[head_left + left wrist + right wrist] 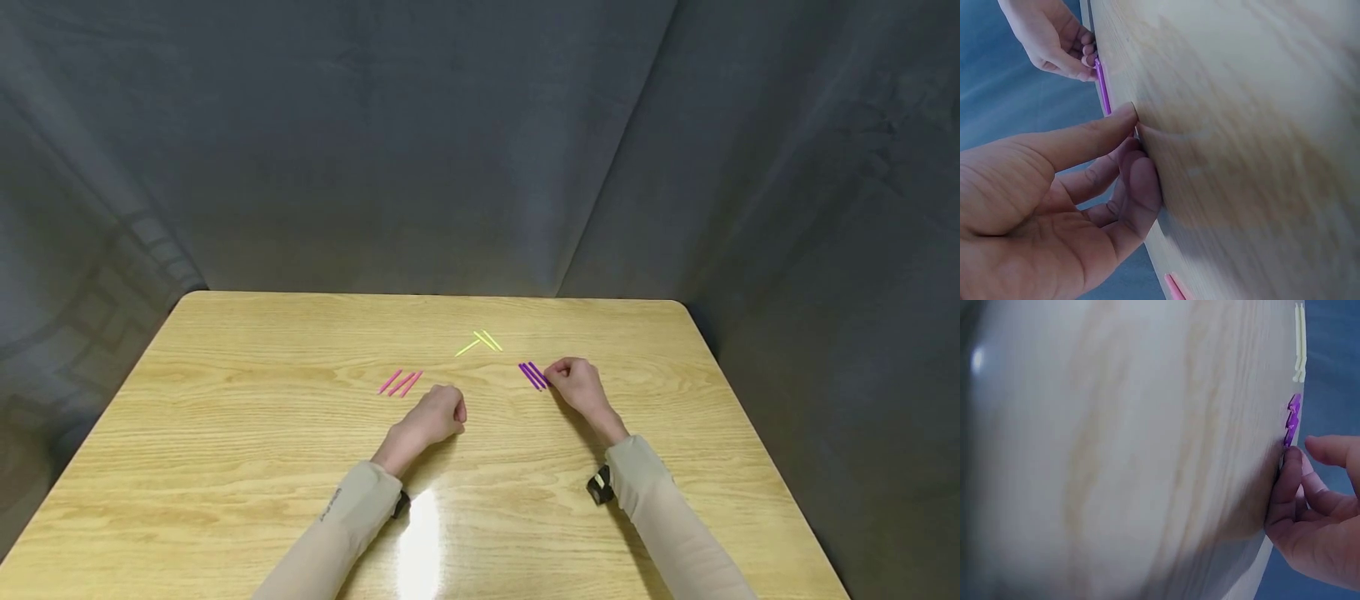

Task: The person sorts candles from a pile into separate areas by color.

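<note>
Three purple sticks (pixel 529 377) lie slanted side by side on the wooden table. My right hand (pixel 577 385) is at their right side, fingertips at the near end of the rightmost one. In the right wrist view its thumb stands apart from the fingers, beside the purple sticks (pixel 1292 419). My left hand (pixel 435 415) rests low over the table, fingers loosely curled with nothing between them. Three pink sticks (pixel 390 382) lie slanted just beyond it to the left. Farther back, between the two groups, are three yellow sticks (pixel 468 347), one angled against the other two.
The wooden table (pixel 225 467) has rounded far corners and reflects a bright glare in front. Dark grey curtains (pixel 375 150) hang behind it and on both sides. Each wrist wears a small black camera (pixel 600 485).
</note>
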`<state>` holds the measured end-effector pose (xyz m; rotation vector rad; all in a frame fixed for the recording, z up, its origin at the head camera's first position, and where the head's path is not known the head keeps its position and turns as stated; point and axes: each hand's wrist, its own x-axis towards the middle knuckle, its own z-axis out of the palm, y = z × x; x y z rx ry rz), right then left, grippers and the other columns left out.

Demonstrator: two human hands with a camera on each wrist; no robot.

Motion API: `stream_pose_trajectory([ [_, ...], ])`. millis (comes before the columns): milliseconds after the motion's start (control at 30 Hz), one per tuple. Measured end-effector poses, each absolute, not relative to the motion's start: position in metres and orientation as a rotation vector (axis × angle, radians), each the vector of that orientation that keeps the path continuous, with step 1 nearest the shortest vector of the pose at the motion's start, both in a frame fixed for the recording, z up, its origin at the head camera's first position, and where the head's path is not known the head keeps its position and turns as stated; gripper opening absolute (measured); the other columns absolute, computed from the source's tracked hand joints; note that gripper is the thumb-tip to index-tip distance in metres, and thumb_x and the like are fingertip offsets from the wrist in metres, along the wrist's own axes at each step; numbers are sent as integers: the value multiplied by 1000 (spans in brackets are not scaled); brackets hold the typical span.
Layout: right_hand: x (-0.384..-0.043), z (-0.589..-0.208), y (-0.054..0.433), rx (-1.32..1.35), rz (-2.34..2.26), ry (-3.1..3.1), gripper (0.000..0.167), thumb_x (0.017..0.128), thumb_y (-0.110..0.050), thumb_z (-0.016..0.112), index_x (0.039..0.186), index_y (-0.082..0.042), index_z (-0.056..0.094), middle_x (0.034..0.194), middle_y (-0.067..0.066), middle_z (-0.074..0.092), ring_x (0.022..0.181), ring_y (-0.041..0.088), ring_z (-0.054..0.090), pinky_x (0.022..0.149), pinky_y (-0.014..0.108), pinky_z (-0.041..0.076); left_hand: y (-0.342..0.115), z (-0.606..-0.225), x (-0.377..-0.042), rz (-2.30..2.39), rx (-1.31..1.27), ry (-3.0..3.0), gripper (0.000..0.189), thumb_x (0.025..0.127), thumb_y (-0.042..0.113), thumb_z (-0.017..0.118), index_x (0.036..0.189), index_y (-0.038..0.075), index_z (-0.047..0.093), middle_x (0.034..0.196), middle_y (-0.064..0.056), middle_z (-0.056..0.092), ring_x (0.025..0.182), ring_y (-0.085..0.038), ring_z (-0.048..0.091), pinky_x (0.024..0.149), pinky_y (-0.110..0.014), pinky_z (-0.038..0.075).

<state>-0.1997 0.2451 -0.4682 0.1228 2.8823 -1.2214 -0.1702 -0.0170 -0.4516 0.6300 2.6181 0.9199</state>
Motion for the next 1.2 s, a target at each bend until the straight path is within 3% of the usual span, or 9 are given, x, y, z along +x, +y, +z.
stream_pose_trajectory([
  [667, -192, -464, 252, 206, -1227, 2735, 25, 94, -20, 57, 95, 3, 65, 76, 6, 58, 60, 12, 44, 53, 23, 35, -13, -447, -169, 887, 584, 2534, 19, 74, -7, 76, 75, 4, 60, 74, 0, 52, 70, -15, 48, 66, -28, 45],
  [933, -194, -451, 258, 176, -1307, 2635, 29, 98, -16, 49, 106, 9, 62, 89, 15, 65, 72, 17, 58, 61, 26, 49, -11, -434, -184, 920, 608, 2449, 34, 88, 16, 71, 59, 8, 54, 52, 5, 41, 47, -6, 34, 46, -19, 30],
  [1000, -196, -447, 252, 134, -1294, 2656, 30, 98, -16, 49, 109, 8, 62, 89, 15, 65, 71, 17, 58, 60, 25, 49, -12, -431, -186, 951, 575, 2486, 29, 91, 17, 68, 67, 5, 57, 54, 4, 45, 48, -6, 37, 46, -20, 31],
  [1067, -196, -444, 245, 67, -1281, 2711, 29, 98, -15, 50, 112, 8, 61, 89, 14, 65, 67, 16, 56, 55, 24, 46, -13, -429, -188, 1005, 539, 2537, 21, 94, 19, 64, 86, 0, 61, 61, 1, 50, 52, -9, 42, 48, -22, 35],
  [1133, -195, -443, 236, -4, -1296, 2797, 27, 97, -12, 51, 113, 7, 62, 86, 12, 63, 62, 14, 52, 52, 23, 42, -13, -428, -189, 1047, 514, 2610, 27, 97, 23, 59, 110, -1, 57, 74, -3, 55, 61, -13, 49, 54, -26, 42],
  [1200, -193, -442, 226, -79, -1324, 2881, 26, 95, -9, 52, 115, 7, 61, 88, 12, 62, 66, 17, 53, 57, 26, 44, -12, -428, -189, 1071, 499, 2709, 39, 99, 26, 56, 126, -1, 49, 88, -8, 57, 76, -19, 54, 64, -32, 47],
])
